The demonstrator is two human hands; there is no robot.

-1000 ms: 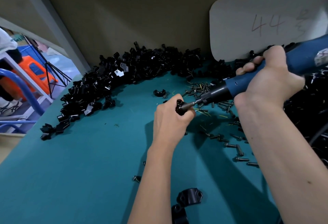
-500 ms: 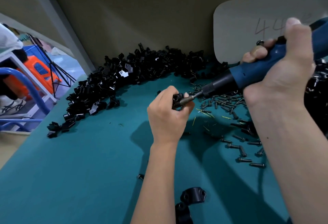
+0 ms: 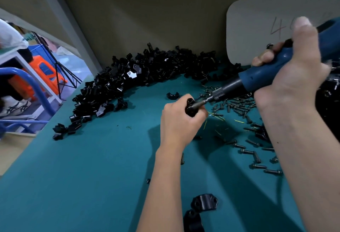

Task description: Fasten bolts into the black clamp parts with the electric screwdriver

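Black clamp part [image 3: 190,108] sits gripped in the left hand [image 3: 179,121], raised off the teal mat [image 3: 92,176] so the bit meets its bolt squarely; the right hand [image 3: 294,69] wraps the blue electric screwdriver [image 3: 257,80], loose bolts [image 3: 255,166] near

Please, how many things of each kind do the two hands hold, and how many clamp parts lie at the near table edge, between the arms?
electric screwdriver, in the right hand: 1
held clamp part, in the left hand: 1
loose clamp parts, near edge: 2
Total: 4
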